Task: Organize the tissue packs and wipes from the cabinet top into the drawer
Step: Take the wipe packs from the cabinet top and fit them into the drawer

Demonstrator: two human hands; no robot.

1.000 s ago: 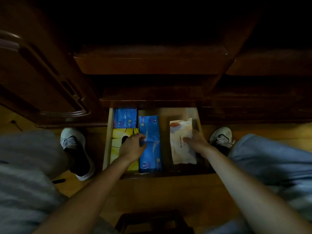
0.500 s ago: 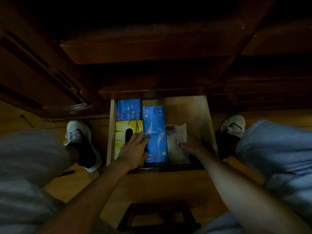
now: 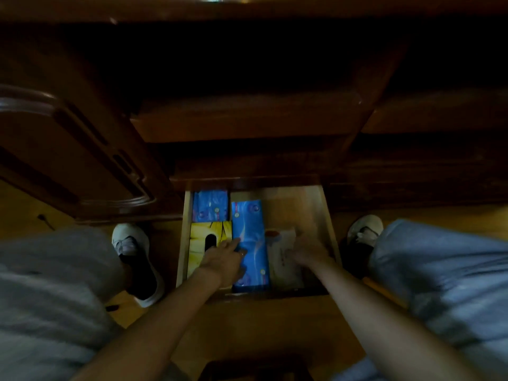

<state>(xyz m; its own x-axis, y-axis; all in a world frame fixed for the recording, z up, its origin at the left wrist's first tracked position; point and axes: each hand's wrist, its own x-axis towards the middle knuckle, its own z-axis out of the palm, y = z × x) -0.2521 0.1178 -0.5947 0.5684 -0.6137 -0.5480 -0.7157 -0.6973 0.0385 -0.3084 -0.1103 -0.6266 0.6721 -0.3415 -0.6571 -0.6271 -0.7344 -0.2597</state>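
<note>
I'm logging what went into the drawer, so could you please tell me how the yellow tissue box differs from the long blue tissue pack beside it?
The yellow tissue box shows a dark oval opening on top; the long blue tissue pack shows none. The box lies against the drawer's left wall, the pack nearer the middle. The pack reaches farther back than the box. Both lie flat, side by side, with the left hand across them.
</note>
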